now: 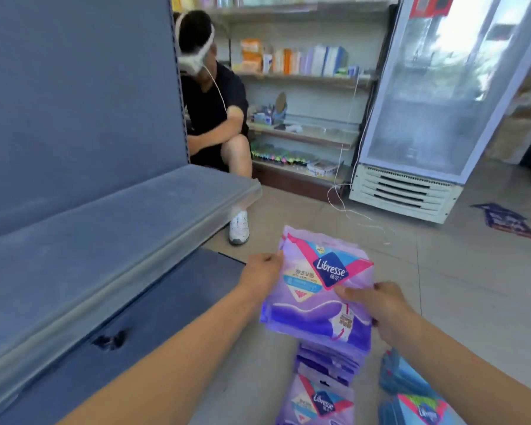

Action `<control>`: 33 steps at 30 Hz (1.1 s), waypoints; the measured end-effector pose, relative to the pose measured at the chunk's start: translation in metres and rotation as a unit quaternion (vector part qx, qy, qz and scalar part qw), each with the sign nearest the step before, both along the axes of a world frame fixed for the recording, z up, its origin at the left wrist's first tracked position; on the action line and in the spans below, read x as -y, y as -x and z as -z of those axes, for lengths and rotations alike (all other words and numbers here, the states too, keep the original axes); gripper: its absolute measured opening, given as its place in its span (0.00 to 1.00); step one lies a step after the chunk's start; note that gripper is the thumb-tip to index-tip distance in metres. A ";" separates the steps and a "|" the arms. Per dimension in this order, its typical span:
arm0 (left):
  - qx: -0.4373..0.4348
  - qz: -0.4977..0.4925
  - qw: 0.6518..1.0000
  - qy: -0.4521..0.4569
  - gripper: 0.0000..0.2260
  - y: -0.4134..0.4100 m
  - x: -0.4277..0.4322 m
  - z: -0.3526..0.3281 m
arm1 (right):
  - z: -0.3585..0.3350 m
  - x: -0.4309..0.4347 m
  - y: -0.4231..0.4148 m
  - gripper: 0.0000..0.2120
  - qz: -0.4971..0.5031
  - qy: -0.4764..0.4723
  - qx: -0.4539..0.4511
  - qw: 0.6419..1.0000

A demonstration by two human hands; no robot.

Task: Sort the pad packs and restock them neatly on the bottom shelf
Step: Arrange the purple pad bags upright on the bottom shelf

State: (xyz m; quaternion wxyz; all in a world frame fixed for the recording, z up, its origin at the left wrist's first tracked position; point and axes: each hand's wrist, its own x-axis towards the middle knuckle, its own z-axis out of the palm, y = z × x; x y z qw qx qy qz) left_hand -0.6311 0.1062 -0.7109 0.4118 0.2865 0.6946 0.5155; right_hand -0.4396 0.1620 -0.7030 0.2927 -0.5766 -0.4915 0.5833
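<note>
Body in view: two forearms and two hands only; the rest lies outside the frame.

The left hand (261, 271) is bare and seen from the back, with knuckles and thumb showing. The left forearm (172, 357) is uncovered along its whole visible length, from wrist to the bottom edge.

The right hand (380, 308) is bare and also seen from the back, with the thumb and knuckle line showing. The right forearm (472, 369) is likewise uncovered, from wrist to the lower right corner.

Both forearms widen toward the camera. Blur and wide-angle stretch leave nails and finer surface detail unreadable.

Bottom shelf (178, 296) free beneath overhanging shelf (105, 240)
</note>
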 end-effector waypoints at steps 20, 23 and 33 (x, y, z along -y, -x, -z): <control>-0.225 -0.258 0.937 -0.070 0.02 0.181 0.261 -0.169 | -0.182 0.145 0.228 0.26 -0.256 -0.140 -0.194 0.937; -0.268 -0.325 0.906 -0.044 0.03 0.210 0.323 -0.163 | -0.173 0.192 0.284 0.26 -0.307 -0.142 -0.188 0.922; -0.216 -0.406 0.884 -0.086 0.07 0.250 0.400 -0.136 | -0.127 0.261 0.396 0.23 -0.353 -0.125 -0.165 0.912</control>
